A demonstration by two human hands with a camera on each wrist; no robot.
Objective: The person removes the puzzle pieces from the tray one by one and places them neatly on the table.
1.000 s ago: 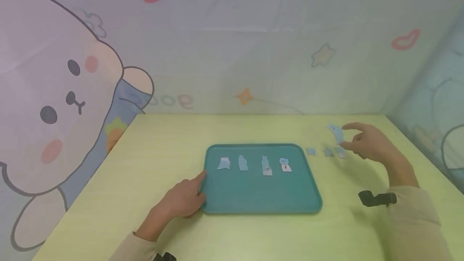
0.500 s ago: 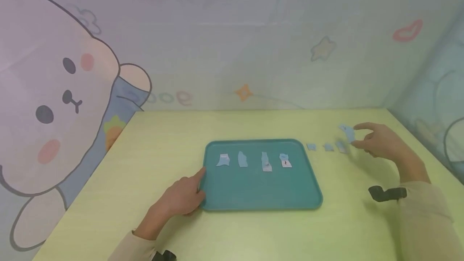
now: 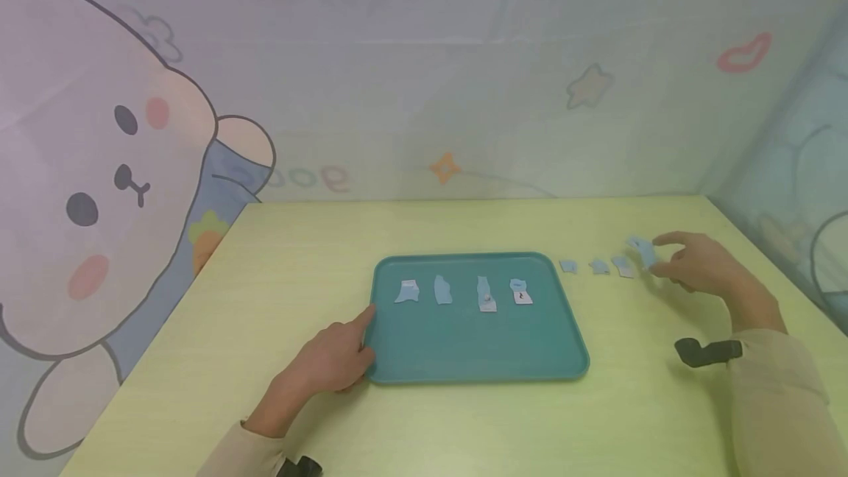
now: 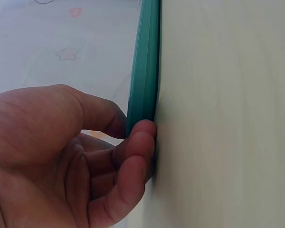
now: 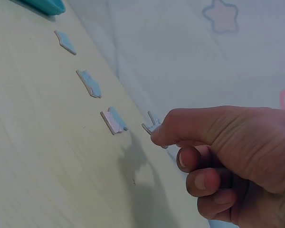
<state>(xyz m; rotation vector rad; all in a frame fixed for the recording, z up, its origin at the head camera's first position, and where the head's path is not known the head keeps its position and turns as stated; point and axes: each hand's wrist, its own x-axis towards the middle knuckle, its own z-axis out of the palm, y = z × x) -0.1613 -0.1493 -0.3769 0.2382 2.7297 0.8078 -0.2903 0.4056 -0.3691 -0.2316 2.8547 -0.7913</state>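
Observation:
My left hand (image 3: 331, 355) grips the left side of a teal tray (image 3: 473, 352). In the left wrist view the thumb and curled fingers meet at the tray's rim (image 4: 145, 76). Between thumb and index finger, my right hand (image 3: 702, 263) pinches a light-blue puzzle piece (image 3: 642, 252), held near the table's far right. Part of this puzzle piece (image 5: 153, 124) is hidden by the thumb in the right wrist view. Beside it, three flat puzzle pieces lie in a row on the table: one at the left (image 3: 568, 266), a middle one (image 3: 599, 266) and a right one (image 3: 623, 266).
Several pale blue and white pieces lie in a spaced row on the tray's upper half, among them a long piece (image 3: 486, 294). The pale yellow-green table (image 3: 464, 433) ends at a printed cloth backdrop (image 3: 411, 94) behind and at the sides.
My right hand has moved right with the puzzle piece, away from the tray, and then slightly down beside the row of three. The left hand stays on the tray's side.

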